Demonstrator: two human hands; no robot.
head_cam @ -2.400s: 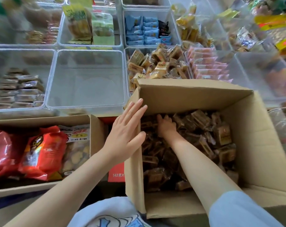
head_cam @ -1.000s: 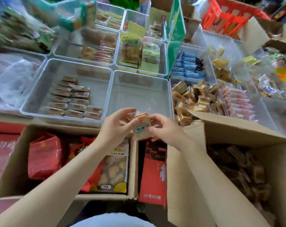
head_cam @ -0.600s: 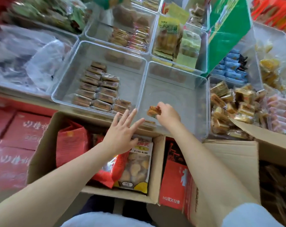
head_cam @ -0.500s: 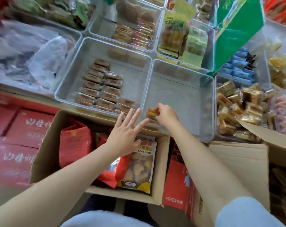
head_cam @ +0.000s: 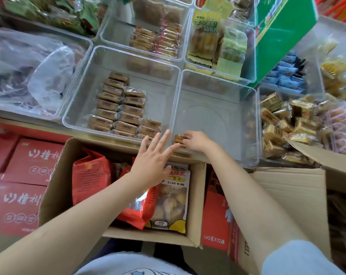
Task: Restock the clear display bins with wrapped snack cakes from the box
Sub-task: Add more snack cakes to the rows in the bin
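My right hand (head_cam: 196, 140) reaches into the near left corner of an otherwise bare clear bin (head_cam: 217, 116) and holds a brown wrapped snack cake (head_cam: 180, 138) low against the bin's floor. My left hand (head_cam: 154, 161) hovers beside it with fingers spread and straight, its fingertips at the bin's front left rim, holding nothing. The cardboard supply box (head_cam: 291, 195) of dark wrapped cakes stands at the lower right; only its flap and a dim part of its contents show.
The clear bin (head_cam: 79, 108) to the left holds neat rows of brown wrapped cakes. On the right is a bin of piled yellow-brown cakes (head_cam: 283, 124). Below the bins an open carton (head_cam: 55, 191) holds red snack bags. Red boxes (head_cam: 17, 175) are stacked far left.
My right hand carried the cake from in front of me into the bare bin and lowered it to the near left corner. My left hand let go and spread open.
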